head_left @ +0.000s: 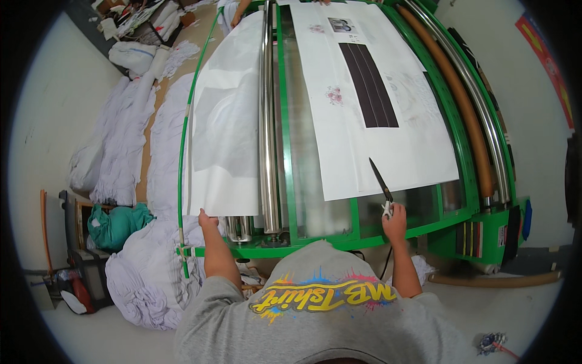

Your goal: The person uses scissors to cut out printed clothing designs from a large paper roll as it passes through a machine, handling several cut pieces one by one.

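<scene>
My left hand grips the near edge of a white paper-like sheet that hangs over the left side of a green-framed roller machine. Between that sheet and the middle of the machine runs a shiny metal roller. In my right hand is a pair of scissors with dark blades, pointing away from me. Their blades lie over the near part of a second white sheet, which carries pink flower prints, a small photo and a dark rectangular panel.
At the far left end, another person's hand is by the hanging sheet. Piles of white fabric cover the floor at left, near a green bag. A brown roll runs along the machine's right side. A long tube lies on the floor.
</scene>
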`<state>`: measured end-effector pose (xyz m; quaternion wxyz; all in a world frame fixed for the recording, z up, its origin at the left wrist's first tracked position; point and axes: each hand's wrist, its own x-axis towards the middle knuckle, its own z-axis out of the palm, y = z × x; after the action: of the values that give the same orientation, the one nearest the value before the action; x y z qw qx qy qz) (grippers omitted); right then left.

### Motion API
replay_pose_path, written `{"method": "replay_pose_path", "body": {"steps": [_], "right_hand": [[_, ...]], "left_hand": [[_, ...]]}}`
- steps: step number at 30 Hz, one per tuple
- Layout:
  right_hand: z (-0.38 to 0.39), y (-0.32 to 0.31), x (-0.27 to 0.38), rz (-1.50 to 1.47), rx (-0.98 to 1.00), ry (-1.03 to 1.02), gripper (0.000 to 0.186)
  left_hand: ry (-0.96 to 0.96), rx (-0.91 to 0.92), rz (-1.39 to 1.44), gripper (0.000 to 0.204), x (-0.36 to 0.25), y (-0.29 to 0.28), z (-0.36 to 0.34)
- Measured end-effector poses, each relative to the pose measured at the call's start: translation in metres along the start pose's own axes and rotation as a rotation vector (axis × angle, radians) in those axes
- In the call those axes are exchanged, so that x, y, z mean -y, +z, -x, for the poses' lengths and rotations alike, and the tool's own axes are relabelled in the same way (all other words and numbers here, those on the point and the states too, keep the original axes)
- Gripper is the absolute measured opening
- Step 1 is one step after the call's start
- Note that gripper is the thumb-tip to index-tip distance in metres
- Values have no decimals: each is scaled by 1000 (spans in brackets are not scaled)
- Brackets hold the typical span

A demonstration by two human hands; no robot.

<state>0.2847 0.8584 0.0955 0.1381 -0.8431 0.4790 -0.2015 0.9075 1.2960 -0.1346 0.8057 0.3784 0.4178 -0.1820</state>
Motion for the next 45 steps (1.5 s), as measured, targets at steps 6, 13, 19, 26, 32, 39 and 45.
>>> {"method": "replay_pose_path", "body": {"steps": [6,13,19,26,32,39,45], "right_hand": [[-9,-2,-23,10,85,34,25],[-20,-24,-42,-135,275,211,24],[-27,-27,-81,-901,504,583,45],[-21,-46,-93,-1336,542,624,92],[-9,-69,-133,-1320,450,674,92],[-23,-83,-179,-1234,492,605,96],[-53,-85,-209,-1185,585,508,90]], "left_hand": [[56,-124,-59,48,-8,-1,4],[576,-568,-1032,54,55,76,97],[1150,716,-1298,43,248,179,306],[1377,1407,-1743,67,469,220,429],[1416,1261,-1912,77,517,230,437],[1370,1184,-1773,27,520,254,424],[1301,1006,-1493,20,458,250,446]]}}
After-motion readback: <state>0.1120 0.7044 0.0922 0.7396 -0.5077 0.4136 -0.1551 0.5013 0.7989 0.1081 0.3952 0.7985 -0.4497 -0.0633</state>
